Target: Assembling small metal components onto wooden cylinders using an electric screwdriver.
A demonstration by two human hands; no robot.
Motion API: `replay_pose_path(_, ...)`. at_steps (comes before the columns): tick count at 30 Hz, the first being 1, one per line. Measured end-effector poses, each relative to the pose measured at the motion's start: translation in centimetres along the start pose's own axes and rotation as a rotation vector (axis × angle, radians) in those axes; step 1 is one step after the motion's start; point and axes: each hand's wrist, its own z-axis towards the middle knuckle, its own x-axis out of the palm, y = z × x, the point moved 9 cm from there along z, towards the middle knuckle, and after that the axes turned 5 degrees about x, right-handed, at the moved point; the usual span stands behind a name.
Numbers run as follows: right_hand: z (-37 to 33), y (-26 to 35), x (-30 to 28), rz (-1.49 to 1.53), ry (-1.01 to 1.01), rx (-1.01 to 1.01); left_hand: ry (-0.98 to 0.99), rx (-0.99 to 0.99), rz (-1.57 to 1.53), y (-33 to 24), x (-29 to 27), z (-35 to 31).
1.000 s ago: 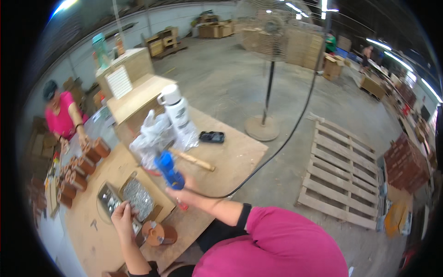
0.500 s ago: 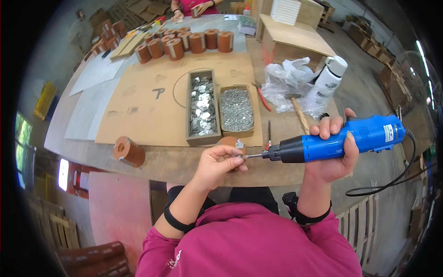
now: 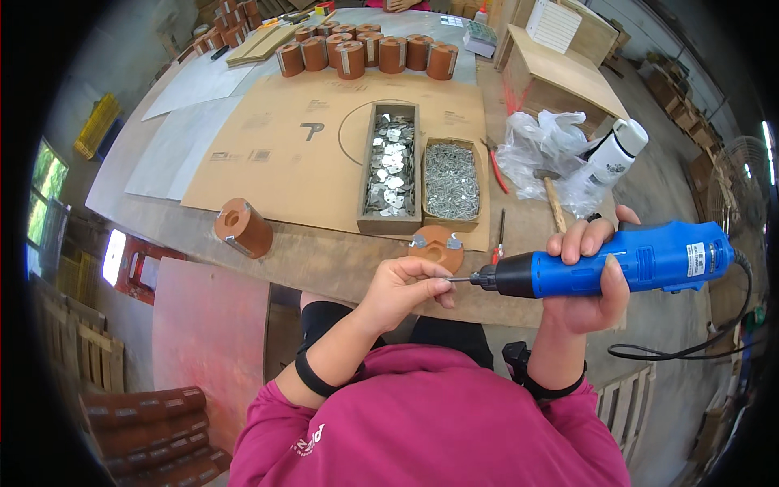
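A: Head view, right hand [image 3: 586, 280]?
B: Fingers wrapped tight around a blue corded electric screwdriver with black nose [image 3: 617, 264], held level above the near edge of the wooden workbench [image 3: 324, 264].
A: Left hand [image 3: 403, 286]?
B: Fingertips pinch at the driver's metal bit [image 3: 459, 279].
A: Nearby?
B: Round brown wooden disc with two metal brackets [image 3: 436, 246] just beyond. Wooden tray of metal plates [image 3: 391, 166], box of screws [image 3: 451, 180], brown cylinder [image 3: 243, 229] further off.

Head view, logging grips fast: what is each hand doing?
Left hand: fingers pinched at the driver's bit tip.
Right hand: closed around the blue electric screwdriver.
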Motion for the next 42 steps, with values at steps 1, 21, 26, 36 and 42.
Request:
replay_pose_path(1, 0.0, -0.1, 0.0, 0.001, 0.003, 0.005, 0.019, -0.004, 0.033, 0.0, 0.1, 0.0)
replay_pose_path(21, 0.8, -4.8, 3.7, -0.406, 0.071, 0.183, 0.099, 0.523, 1.305, -4.3, 2.5, -0.7)
replay_pose_path(26, 0.7, -5.9, 3.7, -0.477, 0.106, 0.185, 0.040, 0.517, 1.318, -3.4, 1.8, -0.8)
replay_pose_path(36, 0.6, -7.1, 3.5, -0.510, 0.116, 0.185, 0.026, 0.497, 1.327, -2.5, 1.0, -0.6)
replay_pose_path(42, 0.8, -8.2, 3.8, -0.469, 0.163, 0.229, -0.030, 0.467, 1.374, -2.6, 0.9, -0.3)
